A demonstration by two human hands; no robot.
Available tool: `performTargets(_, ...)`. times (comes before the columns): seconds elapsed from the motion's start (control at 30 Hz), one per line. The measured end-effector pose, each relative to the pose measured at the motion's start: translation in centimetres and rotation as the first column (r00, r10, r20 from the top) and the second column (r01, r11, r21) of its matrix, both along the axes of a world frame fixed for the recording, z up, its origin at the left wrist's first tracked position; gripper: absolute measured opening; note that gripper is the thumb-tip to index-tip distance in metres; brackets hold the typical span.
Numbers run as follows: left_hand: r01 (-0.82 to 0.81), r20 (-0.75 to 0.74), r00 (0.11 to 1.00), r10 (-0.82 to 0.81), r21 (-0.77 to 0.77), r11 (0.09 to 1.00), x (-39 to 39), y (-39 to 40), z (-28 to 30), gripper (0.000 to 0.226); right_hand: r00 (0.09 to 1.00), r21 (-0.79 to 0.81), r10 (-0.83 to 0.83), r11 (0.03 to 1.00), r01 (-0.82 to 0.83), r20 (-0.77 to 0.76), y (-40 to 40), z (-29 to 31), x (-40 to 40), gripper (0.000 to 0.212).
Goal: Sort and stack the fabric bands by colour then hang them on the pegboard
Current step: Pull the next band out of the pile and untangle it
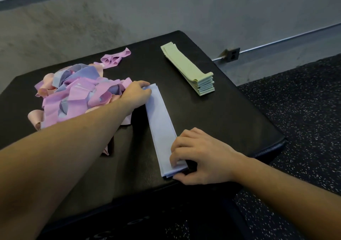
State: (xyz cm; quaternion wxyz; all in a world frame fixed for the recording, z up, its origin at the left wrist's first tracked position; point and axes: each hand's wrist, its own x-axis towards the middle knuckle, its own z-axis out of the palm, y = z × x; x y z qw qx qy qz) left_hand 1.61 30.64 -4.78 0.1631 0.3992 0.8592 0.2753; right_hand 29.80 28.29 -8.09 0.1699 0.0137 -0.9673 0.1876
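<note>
A flat stack of pale blue bands [160,127] lies lengthwise in the middle of the black padded box top [230,114]. My left hand [136,96] grips the stack's far end with curled fingers. My right hand [195,156] pinches its near end between fingers and thumb. A tangled heap of pink, peach and blue bands [77,96] sits at the left, just behind my left forearm. A neat stack of light green bands [188,70] lies at the back right, its top band curling up at the near end.
A loose pink band [115,58] lies apart behind the heap. The box top ends in a rounded corner at the right, with dark speckled rubber floor [304,119] below. A grey wall with a metal outlet plate [232,54] runs behind.
</note>
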Motion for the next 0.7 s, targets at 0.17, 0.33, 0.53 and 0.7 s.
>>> performTargets(0.17, 0.027, -0.047, 0.998, -0.029, -0.035, 0.999, -0.2, 0.1, 0.0, 0.041, 0.999, -0.019, -0.018, 1.000, 0.018, -0.031, 0.0, -0.2, -0.1, 0.015)
performTargets(0.33, 0.031, -0.056, 0.998, -0.037, -0.105, 0.994, -0.3, 0.0, 0.7, 0.046, 0.999, -0.037, -0.030, 0.999, 0.031, 0.030, 0.3, 0.0, -0.1, 0.017)
performTargets(0.53, 0.066, -0.221, 0.970, -0.098, -0.146, 0.987, 0.4, -1.1, 2.1, 0.050, 0.996, -0.161, -0.084, 0.983, 0.089, 0.035, -0.1, 0.6, 0.0, 0.019)
performTargets(0.7, 0.203, -0.319, 0.918, -0.234, -0.128, 0.971, 1.7, -3.7, 3.6, 0.043, 0.991, -0.348, -0.119, 0.928, 0.131, 0.056, -0.2, 1.3, 0.0, 0.016)
